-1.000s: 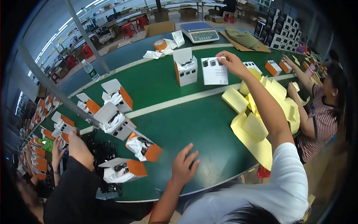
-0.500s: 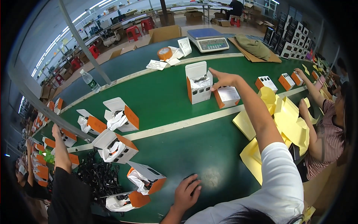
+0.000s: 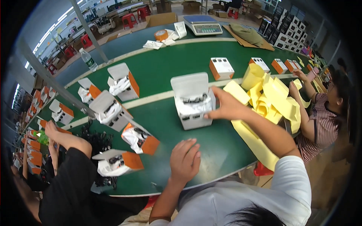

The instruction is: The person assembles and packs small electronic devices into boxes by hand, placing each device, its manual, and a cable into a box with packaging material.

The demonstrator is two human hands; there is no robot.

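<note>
My right hand (image 3: 222, 103) grips the right side of an open white carton (image 3: 197, 119), thumb on its front and fingers behind. The carton's lid stands up. White wrapping and a coiled black cable (image 3: 194, 98) show inside. Nearer me, my left hand (image 3: 184, 160) hovers over the green table with its fingers stretched out, apart from the carton; nothing shows in it. Left of it, an open orange-and-white carton (image 3: 151, 145) and another open carton (image 3: 132, 160) hold white wrapping and dark parts.
Yellow sheets (image 3: 279, 92) are heaped at the right, beside a co-worker in a striped shirt (image 3: 325, 120). A closed carton (image 3: 221, 69) stands on the far belt. Black cables (image 3: 96, 137) lie at the left near another person's arm (image 3: 71, 139). A scale (image 3: 203, 26) sits at the back.
My right hand has taken hold of the open carton and brought it nearer, off the far belt. My left hand has moved forward and its fingers have straightened. The view has shifted.
</note>
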